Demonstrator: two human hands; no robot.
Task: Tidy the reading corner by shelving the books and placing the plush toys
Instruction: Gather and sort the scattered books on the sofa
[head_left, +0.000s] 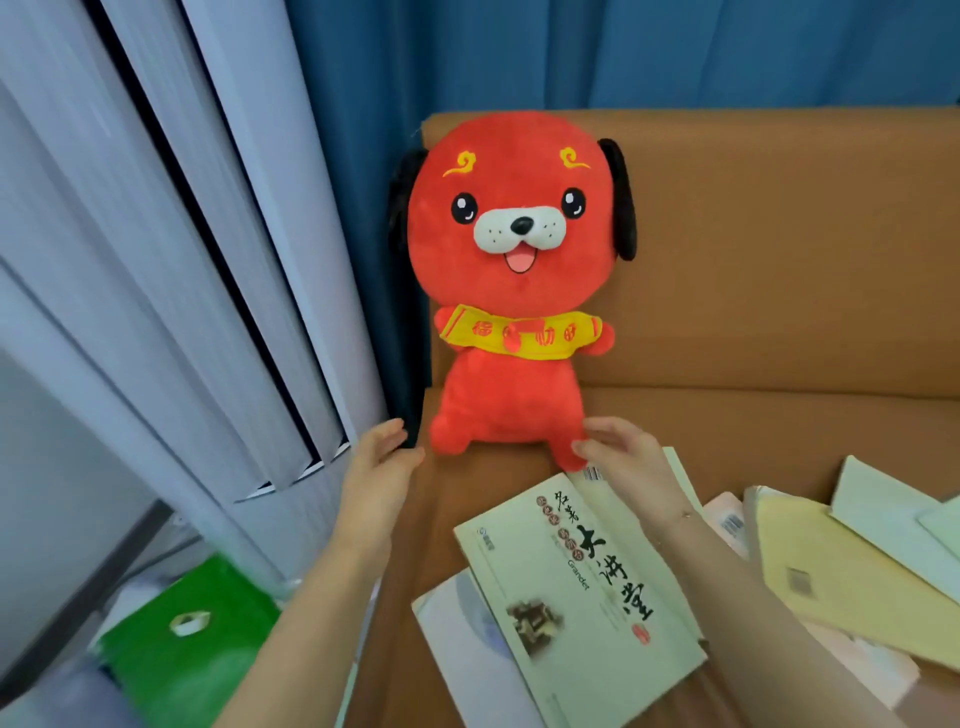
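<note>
Your grip is loose on both sides and holds nothing. Your right hand (623, 452) has its fingers spread and lightly bent, the tips touching or just short of the near foot of the red plush dog (511, 291); which of the two is hard to tell. Your left hand (382, 462) hovers open beside the dog's other foot, apart from it, thumb and fingers parted as if cradling air.

The dog sits upright at the left end of the orange sofa (779, 260), back against the backrest, right at the seat's left edge next to the blue curtain (363, 156) and the white standing air conditioner (156, 260). It looks placed, and this seems the moment of settling it.

To finish well, check that its heavy head rests on the backrest and that its base sits fully on the seat, not over the left edge, where it could tip into the gap. Nudge the body with flat fingers rather than squeezing; the plush will give and spring back.

Near the seat's front edge lies the cream book with black calligraphy (576, 582), overlapping a white book (457, 639), with a yellow book (841, 582) and paler ones to its right. These remain unshelved. Beyond the sofa's left end, a green box (171, 660) carries a roll of tape (190, 622).
</note>
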